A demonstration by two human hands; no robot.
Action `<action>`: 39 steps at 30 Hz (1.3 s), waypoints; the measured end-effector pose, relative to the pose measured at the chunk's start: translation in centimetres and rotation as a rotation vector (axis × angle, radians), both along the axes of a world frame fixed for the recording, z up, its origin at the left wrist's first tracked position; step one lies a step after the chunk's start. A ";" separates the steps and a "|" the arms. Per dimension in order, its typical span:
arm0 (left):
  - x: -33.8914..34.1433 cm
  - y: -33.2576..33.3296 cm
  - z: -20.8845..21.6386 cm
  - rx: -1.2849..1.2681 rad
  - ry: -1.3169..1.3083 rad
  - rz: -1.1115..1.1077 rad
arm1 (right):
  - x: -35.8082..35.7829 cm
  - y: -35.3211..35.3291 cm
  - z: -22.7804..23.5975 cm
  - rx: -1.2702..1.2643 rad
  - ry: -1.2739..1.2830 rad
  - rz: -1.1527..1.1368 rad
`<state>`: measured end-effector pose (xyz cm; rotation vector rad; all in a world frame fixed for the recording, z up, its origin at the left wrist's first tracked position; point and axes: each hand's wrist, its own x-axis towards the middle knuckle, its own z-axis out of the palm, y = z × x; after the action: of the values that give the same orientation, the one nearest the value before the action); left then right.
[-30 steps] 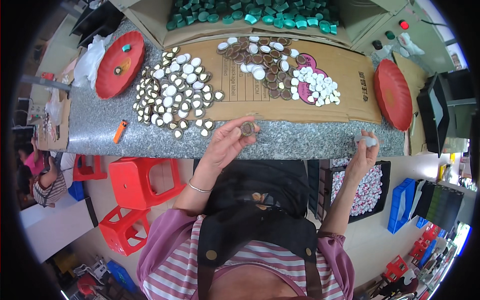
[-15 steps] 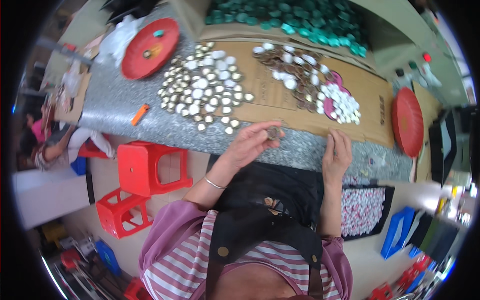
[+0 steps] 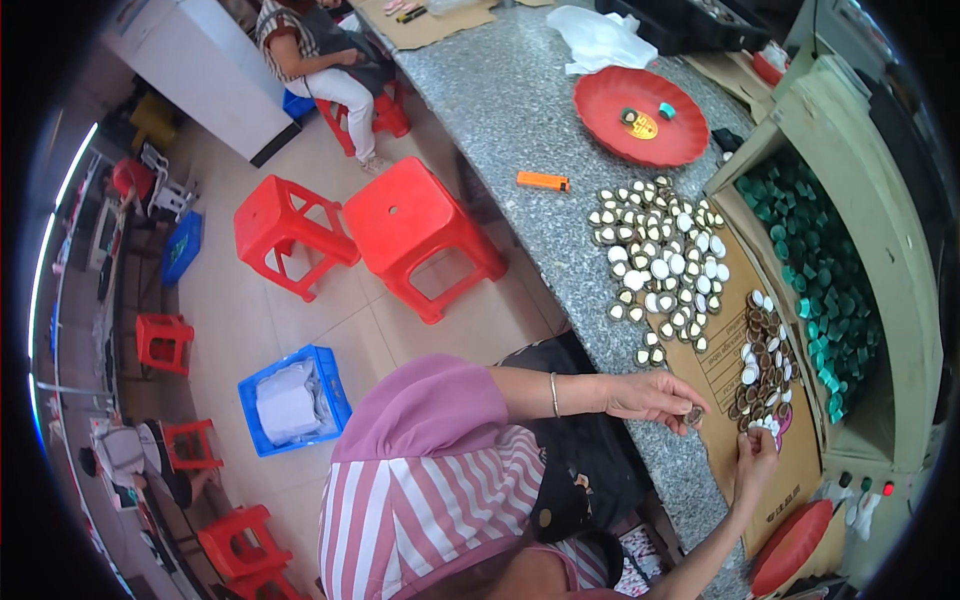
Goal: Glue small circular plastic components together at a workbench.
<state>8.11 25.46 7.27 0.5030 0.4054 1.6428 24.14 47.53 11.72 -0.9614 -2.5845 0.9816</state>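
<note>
My left hand (image 3: 648,397), a bangle on its wrist, pinches a small round brown cap (image 3: 693,414) over the bench's front edge. My right hand (image 3: 756,468) is at the white pieces (image 3: 768,427) beside the brown pile, its fingertips drawn together; what they hold, if anything, is too small to make out. The pile of brown round caps (image 3: 760,365), some with white tops, lies on a cardboard sheet (image 3: 728,462). Left of it spreads a group of dark-rimmed caps (image 3: 655,245) with pale centres, mixed with white discs (image 3: 660,269).
An orange lighter (image 3: 543,181) and a red fluted plate (image 3: 640,140) with two small pieces lie on the granite bench (image 3: 490,100). Green caps (image 3: 815,270) fill a bin behind. Another red plate (image 3: 792,548) is at the right. Red stools (image 3: 420,225) stand left; a person (image 3: 320,65) sits beyond.
The view has swung to the left. My right hand has left the bench's front edge and reached the white pieces, fingers now drawn together. The brown cap stays in my left hand.
</note>
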 end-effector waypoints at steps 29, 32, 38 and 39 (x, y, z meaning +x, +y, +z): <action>0.1 -1.2 0.9 0.065 -0.031 0.015 | -1.3 -1.7 0.3 0.882 -0.480 0.146; 0.3 -1.3 1.2 0.072 -0.034 0.022 | -0.9 -1.8 0.2 0.850 -0.438 0.110; -0.2 -1.0 1.2 0.063 -0.047 0.038 | 0.1 -4.1 -0.2 0.525 0.206 0.067; -0.2 -0.8 1.2 0.064 -0.047 0.034 | 0.1 -5.0 -0.3 0.647 0.152 0.099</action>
<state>7.96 24.64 8.48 0.5064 0.3294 1.7014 24.19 42.54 11.38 -0.5620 -2.5609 0.1781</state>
